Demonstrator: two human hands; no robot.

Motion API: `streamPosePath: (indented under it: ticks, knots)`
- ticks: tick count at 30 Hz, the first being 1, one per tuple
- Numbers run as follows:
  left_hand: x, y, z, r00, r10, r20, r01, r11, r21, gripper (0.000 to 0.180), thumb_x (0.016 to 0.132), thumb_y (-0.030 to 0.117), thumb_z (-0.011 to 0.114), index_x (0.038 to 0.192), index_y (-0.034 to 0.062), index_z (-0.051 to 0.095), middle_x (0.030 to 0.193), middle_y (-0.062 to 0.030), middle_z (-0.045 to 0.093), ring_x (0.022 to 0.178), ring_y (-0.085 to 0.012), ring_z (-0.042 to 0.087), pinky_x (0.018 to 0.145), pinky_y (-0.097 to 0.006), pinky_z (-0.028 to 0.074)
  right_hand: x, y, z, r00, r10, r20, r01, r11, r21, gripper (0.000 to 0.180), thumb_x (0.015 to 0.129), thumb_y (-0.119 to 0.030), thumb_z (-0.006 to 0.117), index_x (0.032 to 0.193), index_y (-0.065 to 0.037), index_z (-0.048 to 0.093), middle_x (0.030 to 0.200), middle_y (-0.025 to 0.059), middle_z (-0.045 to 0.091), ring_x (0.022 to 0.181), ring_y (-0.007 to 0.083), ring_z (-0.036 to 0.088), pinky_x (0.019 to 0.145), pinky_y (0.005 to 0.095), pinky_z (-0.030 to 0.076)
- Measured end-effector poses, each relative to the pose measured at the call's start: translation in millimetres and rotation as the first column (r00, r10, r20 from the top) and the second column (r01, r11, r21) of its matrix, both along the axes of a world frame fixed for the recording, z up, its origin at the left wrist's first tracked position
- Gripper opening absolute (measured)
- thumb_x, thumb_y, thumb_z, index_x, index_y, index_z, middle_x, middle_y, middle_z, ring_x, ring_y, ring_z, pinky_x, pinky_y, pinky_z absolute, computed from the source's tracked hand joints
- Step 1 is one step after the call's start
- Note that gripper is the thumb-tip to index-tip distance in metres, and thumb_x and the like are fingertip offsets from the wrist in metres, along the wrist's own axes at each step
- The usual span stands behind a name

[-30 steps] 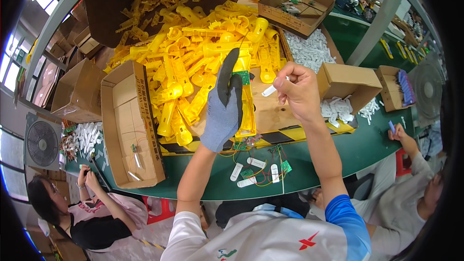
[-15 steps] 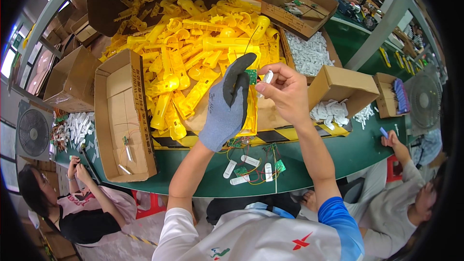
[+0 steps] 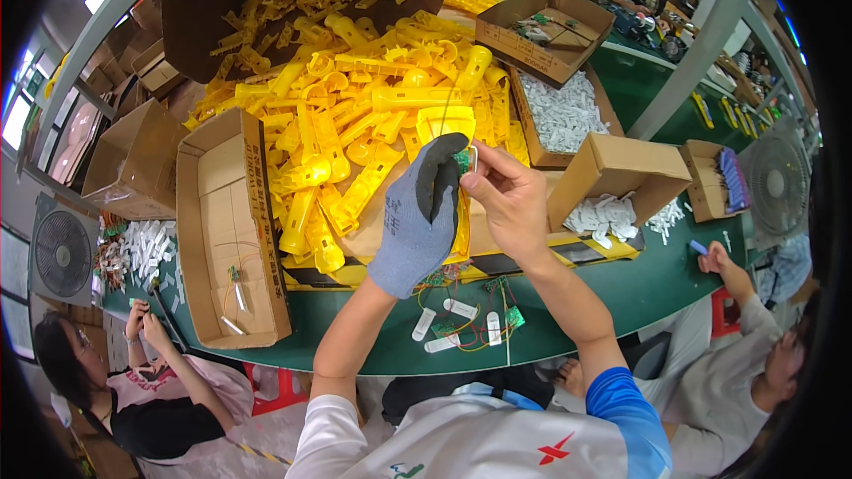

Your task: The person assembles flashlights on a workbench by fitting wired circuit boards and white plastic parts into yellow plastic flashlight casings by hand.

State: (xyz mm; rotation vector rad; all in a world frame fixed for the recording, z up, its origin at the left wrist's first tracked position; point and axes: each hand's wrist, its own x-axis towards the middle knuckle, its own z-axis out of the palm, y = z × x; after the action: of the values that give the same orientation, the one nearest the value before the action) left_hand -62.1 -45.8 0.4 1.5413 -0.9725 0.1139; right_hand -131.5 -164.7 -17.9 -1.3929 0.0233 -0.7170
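Observation:
My left hand (image 3: 413, 222), in a blue-grey glove with dark fingertips, is closed on a small green circuit board (image 3: 463, 160) in front of the yellow heap. A thin wire rises above those fingertips. My bare right hand (image 3: 512, 200) pinches a small white plastic piece (image 3: 474, 159) against the board's right side. Yellow plastic shows behind the gloved hand; whether that hand also grips it I cannot tell. Below my hands, on the green table (image 3: 355, 328), lie several white oblong pieces (image 3: 494, 328) and green boards (image 3: 514, 317) joined by red and yellow wires.
Yellow plastic housings (image 3: 355, 106) are heaped ahead. A long cardboard box (image 3: 200, 239) stands left, holding a few wired parts. To the right are a bin of white pieces (image 3: 564, 111), a parts tray (image 3: 546, 31) and an open carton (image 3: 612, 173). Co-workers sit at both sides.
My right hand has moved left and slightly down, bringing the white piece from apart to against the circuit board. The gloved hand has shifted slightly down, still holding the board.

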Motion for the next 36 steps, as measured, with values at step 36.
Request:
streamPosePath:
  ticks: [36]
  knots:
    - [-0.2,0.2,-10.1,0.996,0.073,0.052,-0.071,0.996,-0.051,0.027,0.088,0.0,0.055,0.114,0.0002,0.051,0.1,-0.0177,0.058,0.089,-0.0315,0.061,0.077,-0.036,0.049,-12.0,11.1,16.9,0.999,-0.033,0.038,0.038,0.992,-0.121,0.033,0.092,-0.002,0.061,0.125,0.002,0.06,0.133,0.0155,0.056,0.117,0.0166,0.056,0.091,0.0257,0.05]
